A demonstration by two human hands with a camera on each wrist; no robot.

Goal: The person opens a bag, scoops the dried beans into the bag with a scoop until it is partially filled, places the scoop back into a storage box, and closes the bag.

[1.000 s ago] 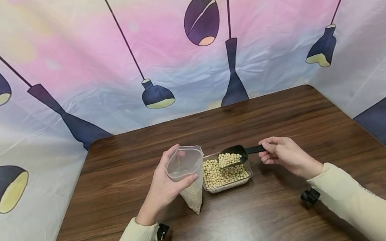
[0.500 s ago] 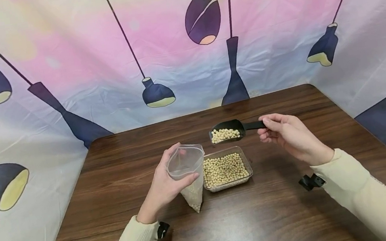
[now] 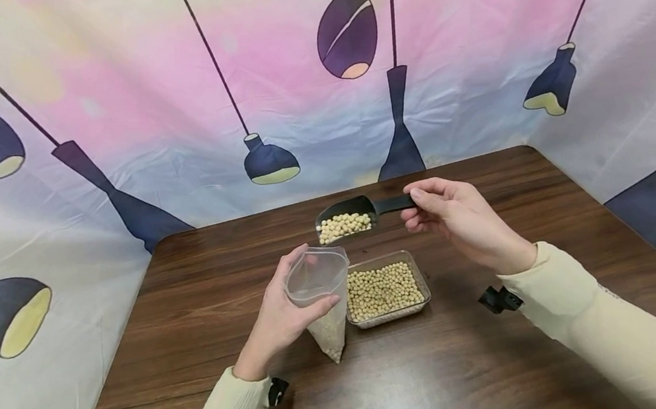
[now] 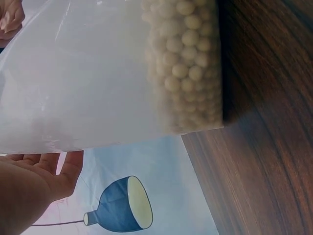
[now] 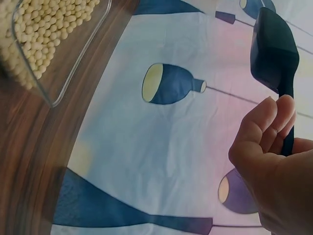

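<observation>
My left hand [image 3: 280, 314] grips a translucent plastic bag [image 3: 330, 322] near its top and holds its mouth wide. Pale round beans fill the bottom of the bag [image 4: 73, 83], which stands on the table in the left wrist view. My right hand [image 3: 460, 218] pinches the handle of a black scoop [image 3: 374, 206] between thumb and fingers. Beans [image 3: 345, 226] lie in the scoop, which hangs level just above and behind the bag's mouth. In the right wrist view, the underside of the scoop [image 5: 276, 49] shows.
A clear rectangular container [image 3: 391, 318] of the same beans stands right of the bag. Both rest on a dark wooden table [image 3: 425, 371]. A cloth backdrop [image 3: 167, 115] printed with lamps hangs behind and at the sides.
The right hand has lifted the scoop of beans out of the container, then carried it left toward the bag. The left hand and the bag have stayed in place.
</observation>
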